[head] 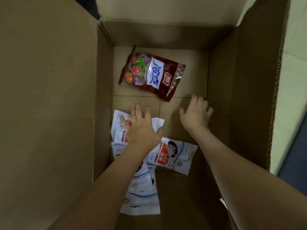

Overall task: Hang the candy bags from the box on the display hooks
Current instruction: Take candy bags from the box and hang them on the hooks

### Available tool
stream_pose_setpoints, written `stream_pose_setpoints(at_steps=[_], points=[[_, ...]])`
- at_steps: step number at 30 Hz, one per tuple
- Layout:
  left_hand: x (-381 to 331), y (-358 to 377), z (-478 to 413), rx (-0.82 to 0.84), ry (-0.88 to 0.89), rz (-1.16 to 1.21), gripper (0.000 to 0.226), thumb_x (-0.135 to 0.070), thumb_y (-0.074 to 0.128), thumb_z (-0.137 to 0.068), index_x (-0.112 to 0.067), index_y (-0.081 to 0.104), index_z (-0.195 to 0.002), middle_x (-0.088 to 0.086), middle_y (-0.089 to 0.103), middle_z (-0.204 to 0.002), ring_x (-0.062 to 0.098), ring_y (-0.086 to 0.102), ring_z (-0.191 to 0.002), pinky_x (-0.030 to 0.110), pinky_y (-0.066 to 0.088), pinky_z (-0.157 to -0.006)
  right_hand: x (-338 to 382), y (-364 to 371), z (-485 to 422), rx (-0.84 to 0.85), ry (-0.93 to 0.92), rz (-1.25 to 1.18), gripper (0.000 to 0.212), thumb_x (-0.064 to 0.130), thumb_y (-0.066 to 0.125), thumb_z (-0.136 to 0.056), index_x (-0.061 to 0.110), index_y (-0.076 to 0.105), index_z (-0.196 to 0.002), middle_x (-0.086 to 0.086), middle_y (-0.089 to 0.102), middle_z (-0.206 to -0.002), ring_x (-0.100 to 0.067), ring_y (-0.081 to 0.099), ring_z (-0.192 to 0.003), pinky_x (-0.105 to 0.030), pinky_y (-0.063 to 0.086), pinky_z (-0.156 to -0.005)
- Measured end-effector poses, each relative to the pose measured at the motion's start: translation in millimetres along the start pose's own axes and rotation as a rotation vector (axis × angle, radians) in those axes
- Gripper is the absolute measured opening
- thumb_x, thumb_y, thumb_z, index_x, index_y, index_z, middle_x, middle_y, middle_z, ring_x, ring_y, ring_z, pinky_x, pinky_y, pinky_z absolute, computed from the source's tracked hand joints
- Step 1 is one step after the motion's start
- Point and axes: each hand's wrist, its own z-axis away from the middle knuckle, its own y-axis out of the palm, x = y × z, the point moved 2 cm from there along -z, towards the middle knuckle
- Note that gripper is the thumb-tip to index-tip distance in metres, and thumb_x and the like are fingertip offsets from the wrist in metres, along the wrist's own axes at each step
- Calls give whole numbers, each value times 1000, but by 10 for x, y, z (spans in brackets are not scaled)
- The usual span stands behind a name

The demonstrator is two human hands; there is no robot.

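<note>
I look down into a deep cardboard box (221, 90). A dark red candy bag (151, 73) with fruit pictures lies flat at the far end of the box floor. Nearer me lie white candy bags: one (118, 128) under my left hand, one (172, 155) to its right, and another (141, 193) closest to me. My left hand (141, 128) is spread with straight fingers over the far white bag, thumb touching its edge. My right hand (196, 115) hovers with spread fingers over bare box floor, just below the red bag's corner, holding nothing.
Tall box flaps stand up on the left (46, 97) and right (259, 72), walling in both arms. Pale floor tiles (292, 63) show beyond the right flap. Bare cardboard floor lies between the red bag and the white bags.
</note>
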Motion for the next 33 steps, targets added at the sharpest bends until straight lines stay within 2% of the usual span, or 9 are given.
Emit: stream_pose_setpoints(at_steps=[3,7,12,14,18,21,26,30,33], points=[[8,96,-130,-19,-83,68,76,-40,50,-91,-17,9,-150,14,-6,-158,29,-4,-147,56,-1,-114,195,238,-210,98,94,-300,56,41,54,-91,12,38,-136,-8,42,-139,-26,33,-132,-44,23,-111],[21,106,-224,-136,-220,298,65,-21,52,-92,-11,20,-148,12,9,-157,29,13,-144,48,7,-119,509,457,-291,151,454,-1129,37,32,67,-84,11,48,-108,-5,58,-113,-24,54,-110,-41,43,-99],[-14,36,-166,-141,-185,440,60,-12,50,-92,-8,24,-146,11,9,-158,28,16,-143,40,20,-116,766,508,-262,208,579,-1527,18,11,62,-89,10,50,-102,-1,55,-87,-14,50,-82,-28,42,-81],[-8,-39,-116,-138,-173,486,59,-11,49,-93,-8,25,-146,10,9,-157,27,16,-143,40,23,-115,787,427,-211,195,465,-1477,6,7,57,-92,8,54,-97,-3,58,-85,-14,53,-79,-30,43,-78],[10,-513,127,-192,-133,533,57,-8,45,-94,-14,26,-148,10,13,-157,26,23,-140,40,29,-112,893,-125,127,31,113,-1245,8,9,47,-95,11,53,-99,3,61,-93,-11,59,-87,-30,48,-83],[9,-1083,568,-249,-65,574,57,-8,44,-96,-21,27,-149,9,15,-157,25,24,-140,33,26,-111,1038,-730,630,-36,-37,-1075,5,10,47,-93,8,50,-92,-1,60,-81,-14,57,-74,-31,47,-71],[120,-2248,1541,-305,96,439,61,-8,46,-97,-31,25,-149,14,13,-158,32,21,-142,43,27,-113,1168,-1983,1729,98,-247,-824,26,12,48,-93,27,37,-75,7,48,-61,-3,46,-53,-19,32,-48],[286,-3309,2220,-442,313,196,72,1,68,-80,-24,43,-142,26,35,-147,42,35,-133,59,36,-104,1303,-3028,2664,235,-418,-666,28,10,53,-92,33,43,-80,11,52,-65,1,49,-56,-22,34,-52],[449,-3973,2735,-556,518,-11,29,-21,60,-84,-19,68,-111,17,58,-129,33,44,-130,65,22,-105,1447,-3659,3296,341,-504,-586,17,13,53,-92,29,47,-91,16,54,-72,3,49,-64,-18,37,-58]])
